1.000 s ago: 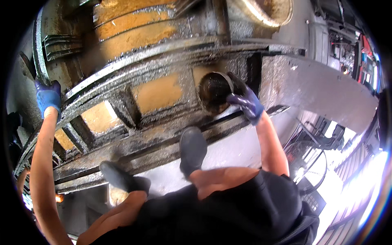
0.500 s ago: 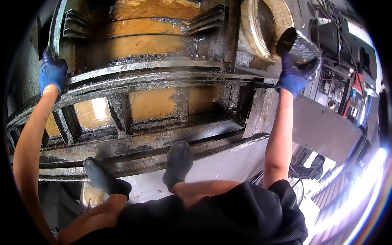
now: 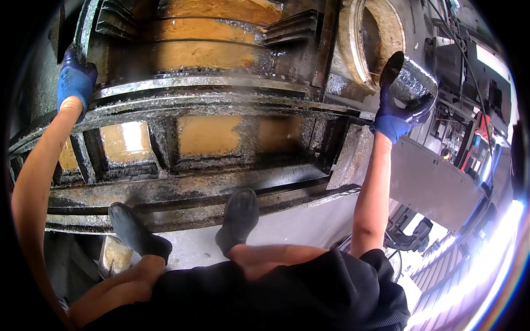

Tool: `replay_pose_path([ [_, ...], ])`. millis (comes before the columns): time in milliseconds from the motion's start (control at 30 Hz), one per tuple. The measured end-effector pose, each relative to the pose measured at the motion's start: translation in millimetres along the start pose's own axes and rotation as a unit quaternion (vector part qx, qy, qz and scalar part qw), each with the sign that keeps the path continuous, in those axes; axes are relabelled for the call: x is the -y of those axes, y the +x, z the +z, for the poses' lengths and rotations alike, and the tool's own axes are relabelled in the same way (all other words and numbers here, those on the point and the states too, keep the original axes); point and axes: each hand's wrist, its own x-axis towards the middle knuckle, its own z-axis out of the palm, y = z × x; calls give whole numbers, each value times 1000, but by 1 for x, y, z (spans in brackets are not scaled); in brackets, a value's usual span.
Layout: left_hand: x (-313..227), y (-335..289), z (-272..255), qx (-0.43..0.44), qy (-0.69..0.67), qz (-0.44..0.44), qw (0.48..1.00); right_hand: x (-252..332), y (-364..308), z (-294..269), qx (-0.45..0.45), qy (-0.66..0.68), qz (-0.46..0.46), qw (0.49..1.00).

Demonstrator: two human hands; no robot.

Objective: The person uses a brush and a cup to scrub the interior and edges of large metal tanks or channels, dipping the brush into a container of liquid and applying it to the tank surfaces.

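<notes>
My left hand [image 3: 77, 83], in a blue glove with dark fingers, is closed around an upright metal bar [image 3: 86, 27] at the far left of the machine. My right hand [image 3: 402, 115], gloved alike, grips a cylindrical can [image 3: 414, 83] with a dark rim and a shiny, wet-looking silver side. The can is tipped sideways beside the round whitish bucket [image 3: 353, 47], its dark end toward the bucket. What is inside the can is hidden.
Below me is an open metal trough [image 3: 210, 96] coated in metal chips, with brown liquid [image 3: 208, 135] between its ribs. My dark shoes [image 3: 238, 218] rest at its near edge. A grey panel [image 3: 436, 182] stands at the right, and a cable [image 3: 464, 55] hangs beyond.
The can has turned in my right hand's grip, so its dark end shows narrower. My right hand is slightly lower and farther from the bucket. My left hand keeps its hold.
</notes>
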Motion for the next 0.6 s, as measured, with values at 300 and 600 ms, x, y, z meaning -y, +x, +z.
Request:
replay_pose_path([
  [300, 14, 11, 4, 9, 50, -7, 999, 4, -42, -52, 51, 430, 269, 860],
  [600, 26, 18, 2, 1, 79, 27, 997, 21, -232, -90, 279, 344, 519, 731],
])
